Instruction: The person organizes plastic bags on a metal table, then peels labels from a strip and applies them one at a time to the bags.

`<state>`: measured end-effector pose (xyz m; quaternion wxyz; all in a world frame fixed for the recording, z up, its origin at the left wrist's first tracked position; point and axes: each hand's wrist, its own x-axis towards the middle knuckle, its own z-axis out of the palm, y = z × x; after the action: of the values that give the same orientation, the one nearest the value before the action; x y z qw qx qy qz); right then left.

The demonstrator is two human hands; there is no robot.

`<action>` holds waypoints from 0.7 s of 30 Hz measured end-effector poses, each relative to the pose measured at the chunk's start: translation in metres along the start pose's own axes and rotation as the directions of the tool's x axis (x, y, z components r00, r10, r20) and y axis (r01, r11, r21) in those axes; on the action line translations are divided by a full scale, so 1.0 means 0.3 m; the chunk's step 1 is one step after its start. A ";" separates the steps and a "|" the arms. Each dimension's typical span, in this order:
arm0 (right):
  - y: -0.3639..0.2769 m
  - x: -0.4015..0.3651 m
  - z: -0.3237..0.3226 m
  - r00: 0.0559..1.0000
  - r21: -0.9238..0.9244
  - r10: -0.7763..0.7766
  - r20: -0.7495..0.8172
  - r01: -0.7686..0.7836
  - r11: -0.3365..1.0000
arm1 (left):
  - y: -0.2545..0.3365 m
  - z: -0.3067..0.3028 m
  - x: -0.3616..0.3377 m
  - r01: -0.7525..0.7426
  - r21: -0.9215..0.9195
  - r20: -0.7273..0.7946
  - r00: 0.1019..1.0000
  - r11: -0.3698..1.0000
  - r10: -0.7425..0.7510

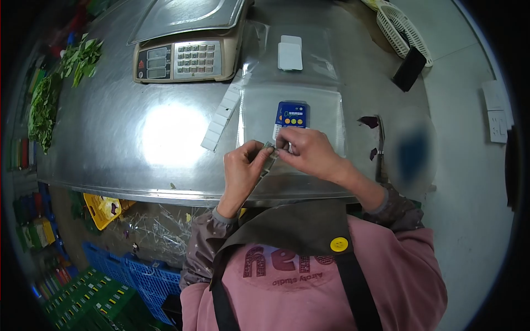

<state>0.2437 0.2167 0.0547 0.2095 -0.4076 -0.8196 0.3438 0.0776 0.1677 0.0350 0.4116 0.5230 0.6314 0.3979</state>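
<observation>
My left hand [243, 165] pinches a narrow segmented strip [267, 167] between thumb and forefinger, low over the table's front part. My right hand [310, 152] meets it there, thumb and fingers closed at the strip's upper end. Whether the right fingers hold the strip itself or a small piece from it is hidden. Just beyond the right hand are blue printed cards [292, 114] with yellow dots, lying on clear plastic bags [326, 105]. To the left, a pale strip of labels [222, 120] lies slantwise on the metal table [116, 121].
A weighing scale [185, 59] stands at the back left, near leafy greens [44, 113]. White cards [290, 54] lie at the back. On the right are a knife [380, 138], purple leaf scraps [368, 121], a black object [409, 69] and a white basket [398, 25].
</observation>
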 end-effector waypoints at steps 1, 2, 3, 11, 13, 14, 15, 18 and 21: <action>0.010 -0.008 0.007 0.997 -0.093 -0.070 -0.019 0.068 0.993 | -0.010 0.005 0.001 0.066 0.000 0.044 0.997 0.998 -0.066; 0.014 -0.019 0.010 0.998 -0.096 -0.066 -0.023 0.063 0.993 | -0.020 0.010 0.003 0.064 -0.001 0.049 0.997 0.998 -0.063; 0.016 -0.031 0.011 0.993 -0.126 -0.115 -0.030 0.110 0.986 | -0.033 0.017 0.005 0.112 -0.002 0.117 0.987 0.994 -0.111; 0.183 0.032 -0.003 0.900 0.624 0.419 -0.122 -0.259 0.738 | -0.176 0.056 0.020 0.221 0.102 0.112 0.966 0.970 -0.232; 0.264 0.090 0.007 0.796 0.594 0.592 -0.128 -0.417 0.688 | -0.214 0.074 0.017 0.199 0.092 0.073 0.976 0.976 -0.206; 0.319 0.112 0.038 0.798 0.595 0.590 -0.128 -0.414 0.689 | -0.226 0.079 0.014 0.183 0.084 0.035 0.982 0.980 -0.186; 0.380 0.127 0.081 0.803 0.510 0.568 -0.182 -0.417 0.752 | -0.225 0.078 0.014 0.184 0.086 0.033 0.982 0.979 -0.188; 0.383 0.146 0.106 0.807 0.248 0.539 -0.240 -0.486 0.838 | -0.213 0.075 0.018 0.177 0.117 0.036 0.983 0.977 -0.183; 0.343 0.139 0.091 0.819 -0.062 0.492 -0.294 -0.530 0.846 | -0.196 0.069 0.019 0.199 0.156 0.058 0.976 0.967 -0.211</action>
<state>0.2565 0.2843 -0.0367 0.1884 -0.6688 -0.6662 0.2708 0.0768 0.1670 -0.0275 0.4334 0.4987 0.6944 0.2850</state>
